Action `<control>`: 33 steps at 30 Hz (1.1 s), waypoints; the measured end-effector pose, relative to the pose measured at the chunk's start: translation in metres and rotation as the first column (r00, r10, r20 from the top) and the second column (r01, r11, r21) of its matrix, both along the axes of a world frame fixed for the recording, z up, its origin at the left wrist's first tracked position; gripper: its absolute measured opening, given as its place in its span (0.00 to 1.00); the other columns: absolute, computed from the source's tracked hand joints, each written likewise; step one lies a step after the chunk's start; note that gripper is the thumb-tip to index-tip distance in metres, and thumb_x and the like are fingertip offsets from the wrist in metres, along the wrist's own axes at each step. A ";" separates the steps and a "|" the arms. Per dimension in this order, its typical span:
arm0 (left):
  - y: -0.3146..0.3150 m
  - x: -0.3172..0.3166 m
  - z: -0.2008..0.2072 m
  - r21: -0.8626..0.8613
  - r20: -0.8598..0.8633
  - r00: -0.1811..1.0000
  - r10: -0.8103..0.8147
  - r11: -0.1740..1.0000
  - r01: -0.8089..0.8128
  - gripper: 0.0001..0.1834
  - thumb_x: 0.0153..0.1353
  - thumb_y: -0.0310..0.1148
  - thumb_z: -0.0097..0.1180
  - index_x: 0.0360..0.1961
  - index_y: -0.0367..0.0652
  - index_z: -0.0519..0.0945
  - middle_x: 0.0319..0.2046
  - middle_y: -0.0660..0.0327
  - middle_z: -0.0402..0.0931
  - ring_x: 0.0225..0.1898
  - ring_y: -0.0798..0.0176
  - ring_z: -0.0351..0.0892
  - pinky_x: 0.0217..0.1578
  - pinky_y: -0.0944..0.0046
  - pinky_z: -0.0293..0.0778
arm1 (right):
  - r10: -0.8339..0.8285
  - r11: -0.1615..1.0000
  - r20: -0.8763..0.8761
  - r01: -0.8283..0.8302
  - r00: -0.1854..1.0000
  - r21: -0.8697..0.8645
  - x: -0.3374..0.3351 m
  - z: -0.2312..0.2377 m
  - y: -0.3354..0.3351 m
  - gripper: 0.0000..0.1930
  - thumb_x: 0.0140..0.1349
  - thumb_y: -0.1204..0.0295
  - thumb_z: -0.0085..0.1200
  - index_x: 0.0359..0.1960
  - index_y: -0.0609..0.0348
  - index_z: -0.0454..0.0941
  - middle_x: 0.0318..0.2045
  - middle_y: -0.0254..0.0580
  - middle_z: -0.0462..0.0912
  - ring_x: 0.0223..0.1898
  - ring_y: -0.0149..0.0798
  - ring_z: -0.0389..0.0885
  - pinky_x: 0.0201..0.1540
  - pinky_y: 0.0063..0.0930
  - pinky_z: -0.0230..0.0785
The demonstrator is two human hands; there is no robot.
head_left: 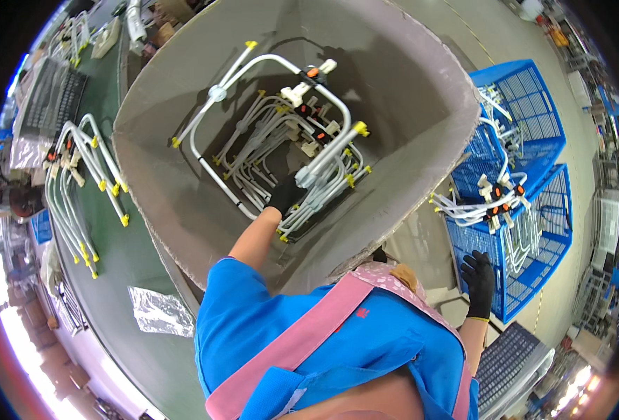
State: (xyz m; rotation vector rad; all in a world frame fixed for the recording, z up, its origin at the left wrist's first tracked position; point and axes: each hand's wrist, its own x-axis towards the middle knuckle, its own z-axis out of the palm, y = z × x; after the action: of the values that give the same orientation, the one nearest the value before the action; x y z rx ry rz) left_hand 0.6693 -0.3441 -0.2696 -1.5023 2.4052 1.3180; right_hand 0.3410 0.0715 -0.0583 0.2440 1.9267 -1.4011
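My left hand (286, 196), in a black glove, reaches down into a large grey-brown box (176, 84). It is closed at the near side of a white tubular frame (196, 140) with yellow end caps and black-and-orange clips; the fingertips are partly hidden. This frame sits above several similar white frames (253, 136) stacked at the bottom of the box. My right hand (479, 276), also gloved in black, is held out to the right with its fingers apart and nothing in them. It is beside a blue plastic basket (512, 294).
Another blue basket (533, 84) stands behind the first; white frames (474, 210) lie across and inside them. At left, more white frames (71, 203) rest on a green-topped bench (124, 262) with a clear plastic bag (159, 311). A black grid-like stack (509, 357) lies at lower right.
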 end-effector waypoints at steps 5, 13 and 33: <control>0.017 0.015 -0.056 -0.156 0.485 0.874 -0.027 0.981 0.117 0.44 0.43 0.53 0.69 0.59 0.42 0.68 0.54 0.51 0.73 0.54 0.48 0.73 0.50 0.49 0.72 | 0.056 0.997 -0.055 -0.053 0.997 0.048 0.028 -0.034 0.035 0.21 0.66 0.56 0.47 0.53 0.58 0.71 0.39 0.43 0.82 0.31 0.33 0.80 0.30 0.21 0.70; 0.026 -0.016 -0.057 0.027 0.195 0.796 -0.573 0.815 0.579 0.28 0.52 0.55 0.60 0.43 0.41 0.76 0.40 0.47 0.79 0.43 0.45 0.79 0.42 0.51 0.74 | 0.067 0.993 0.106 -0.076 0.992 0.085 0.058 -0.090 0.072 0.17 0.66 0.61 0.49 0.50 0.57 0.74 0.35 0.41 0.82 0.28 0.32 0.80 0.28 0.21 0.69; 0.320 -0.365 0.208 -0.410 -0.274 0.310 -0.910 0.402 0.819 0.18 0.57 0.36 0.60 0.47 0.41 0.78 0.39 0.51 0.81 0.41 0.51 0.81 0.42 0.56 0.75 | -0.217 0.963 -0.090 0.228 0.972 0.140 0.032 -0.151 0.320 0.17 0.62 0.59 0.54 0.38 0.64 0.79 0.26 0.38 0.80 0.25 0.31 0.77 0.29 0.26 0.72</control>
State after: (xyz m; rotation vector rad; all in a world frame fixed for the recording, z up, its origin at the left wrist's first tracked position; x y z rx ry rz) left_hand 0.3039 -0.0240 -0.0613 0.3965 2.8788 1.1696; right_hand 0.3727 0.3910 -0.2090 0.5010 2.1222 -1.4258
